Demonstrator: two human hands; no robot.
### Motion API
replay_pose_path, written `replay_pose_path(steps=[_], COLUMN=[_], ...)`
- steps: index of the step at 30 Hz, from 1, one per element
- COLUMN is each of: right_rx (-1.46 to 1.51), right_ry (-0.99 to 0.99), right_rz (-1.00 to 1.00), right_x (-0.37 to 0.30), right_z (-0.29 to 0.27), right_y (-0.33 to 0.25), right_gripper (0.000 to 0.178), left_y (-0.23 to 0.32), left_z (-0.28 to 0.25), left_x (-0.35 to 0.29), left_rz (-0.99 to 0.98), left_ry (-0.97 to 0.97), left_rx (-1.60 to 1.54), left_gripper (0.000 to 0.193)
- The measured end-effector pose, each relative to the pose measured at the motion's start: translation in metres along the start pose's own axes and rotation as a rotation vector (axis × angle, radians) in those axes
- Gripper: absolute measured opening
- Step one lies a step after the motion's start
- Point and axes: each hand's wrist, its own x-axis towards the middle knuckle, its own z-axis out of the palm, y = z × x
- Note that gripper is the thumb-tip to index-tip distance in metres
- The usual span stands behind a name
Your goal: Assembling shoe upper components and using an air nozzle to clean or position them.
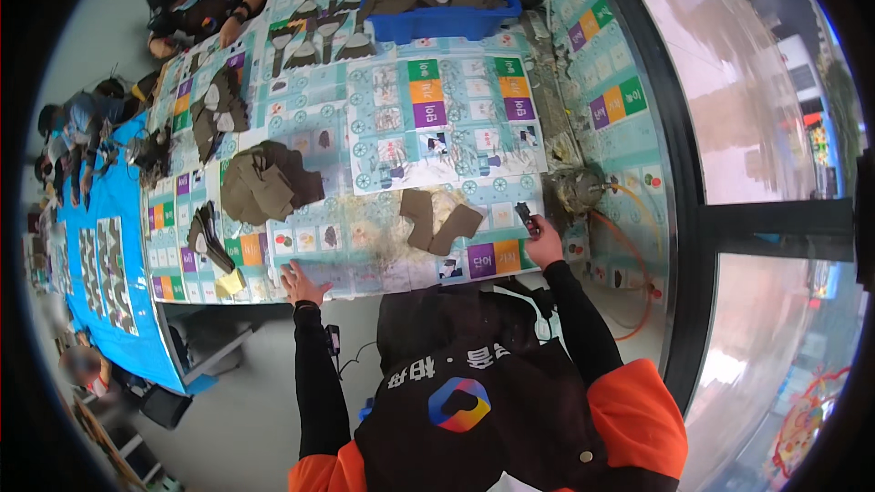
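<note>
A single head-worn fisheye looks steeply down, from well above, onto the table [383, 141].

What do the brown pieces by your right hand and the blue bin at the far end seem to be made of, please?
Brown pieces: probably felt or thick fabric, matte and flat-cut with soft edges, no shine. Blue bin: likely moulded plastic, smooth and evenly coloured with a rigid rim. Right hand holds a small dark tool, material unclear.
</note>
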Motion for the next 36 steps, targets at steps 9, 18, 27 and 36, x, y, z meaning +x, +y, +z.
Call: replay_pose_path(steps=[9,18,27,36], right_rx=[0.155,0.070,0.237,0.166], right_ry=[-0.623,-0.561,-0.447,-0.383], right_rz=[0.128,0.092,0.175,0.110], right_x=[0.036,0.053,0.053,0.052], right_z=[0.019,0.055,0.064,0.069], right_y=[-0.119,-0.125,-0.134,-0.132], right_gripper=[0.024,0.021,0.016,0.012], left_y=[0.001,0.006,0.007,0.008], left_z=[0.003,0.002,0.001,0.002], left_x=[-0.007,-0.005,-0.004,-0.004], left_rz=[-0.009,-0.027,-0.041,-0.043], left_ry=[0.047,0.036,0.030,0.028], left_rx=[-0.034,-0.013,-0.014,-0.014], left_gripper=[0.112,0.111,0.110,0.111])
